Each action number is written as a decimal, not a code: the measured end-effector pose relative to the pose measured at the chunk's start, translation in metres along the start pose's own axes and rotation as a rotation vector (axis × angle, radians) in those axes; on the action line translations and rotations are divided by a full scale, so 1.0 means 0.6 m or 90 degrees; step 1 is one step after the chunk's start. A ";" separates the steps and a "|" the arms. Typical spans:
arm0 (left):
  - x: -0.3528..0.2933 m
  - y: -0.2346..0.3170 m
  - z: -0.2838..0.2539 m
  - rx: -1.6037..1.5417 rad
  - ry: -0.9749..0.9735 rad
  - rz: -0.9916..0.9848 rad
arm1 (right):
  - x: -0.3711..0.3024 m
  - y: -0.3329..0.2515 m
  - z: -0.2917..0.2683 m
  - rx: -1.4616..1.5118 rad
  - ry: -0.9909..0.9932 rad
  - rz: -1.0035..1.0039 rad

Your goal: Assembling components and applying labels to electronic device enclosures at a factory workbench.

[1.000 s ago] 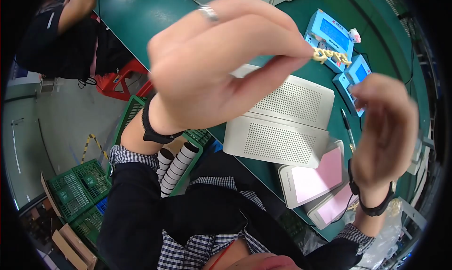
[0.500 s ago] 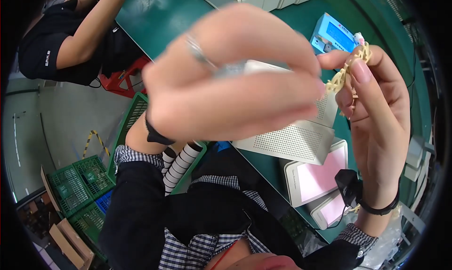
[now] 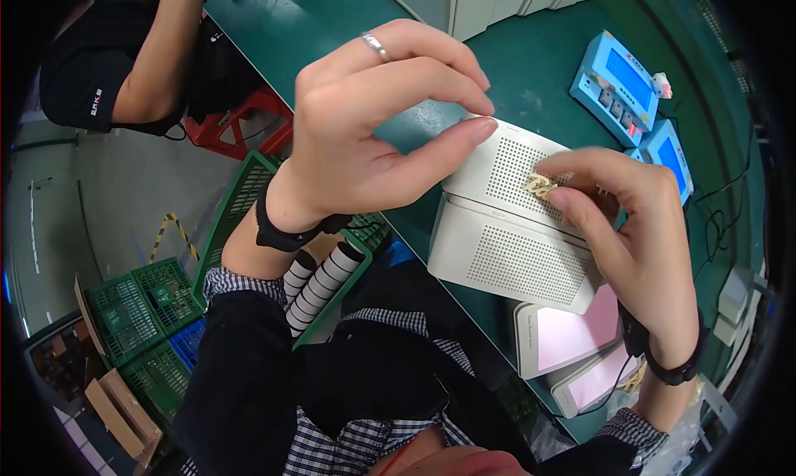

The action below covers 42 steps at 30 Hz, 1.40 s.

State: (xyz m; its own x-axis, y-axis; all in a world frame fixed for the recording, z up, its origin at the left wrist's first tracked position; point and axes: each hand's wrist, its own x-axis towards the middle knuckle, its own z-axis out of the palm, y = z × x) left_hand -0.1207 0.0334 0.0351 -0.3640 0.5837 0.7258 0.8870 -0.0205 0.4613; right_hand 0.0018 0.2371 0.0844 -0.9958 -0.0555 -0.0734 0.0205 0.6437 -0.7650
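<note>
My left hand (image 3: 377, 123) hangs above the table with thumb and index fingertip close together in a pinch. Anything between those tips is too small to make out. Lower and to the right, my right hand (image 3: 634, 211) pinches a small bunch of pale yellow, knobbly pieces (image 3: 541, 185) between thumb and fingers; their kind is unclear. Directly beneath the bunch lie a white box with a dotted grille (image 3: 510, 157) and, nearer me, a second white grille box (image 3: 464, 248). The right hand covers part of their right side.
Two blue devices with screens (image 3: 618, 86) stand at the far right. Pink-faced white panels (image 3: 572, 335) lie near the table's front edge. Pale housings (image 3: 473, 3) line the back. A green crate (image 3: 240, 202) holds striped rolls (image 3: 323, 289). Another person's arm (image 3: 166, 53) is at far left.
My left hand has drawn back left, away from the pale yellow pieces. My right hand has come down and left with them over the grille boxes.
</note>
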 end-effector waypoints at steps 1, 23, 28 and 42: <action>0.000 -0.002 0.004 -0.023 -0.006 -0.020 | 0.002 -0.001 -0.001 0.002 -0.002 0.000; -0.009 -0.004 0.019 -0.077 -0.009 -0.070 | 0.035 -0.009 -0.004 0.023 -0.043 0.140; -0.003 -0.004 0.029 -0.119 -0.026 -0.070 | 0.062 -0.030 -0.019 -0.061 -0.124 0.256; -0.018 -0.011 0.026 -0.154 -0.024 -0.110 | 0.054 -0.012 -0.022 0.115 -0.157 0.233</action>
State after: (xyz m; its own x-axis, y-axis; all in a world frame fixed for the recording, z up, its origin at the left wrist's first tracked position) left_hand -0.1179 0.0400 0.0161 -0.4889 0.6245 0.6091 0.7182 -0.1081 0.6873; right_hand -0.0315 0.2409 0.0958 -0.8699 -0.0431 -0.4913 0.4029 0.5123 -0.7584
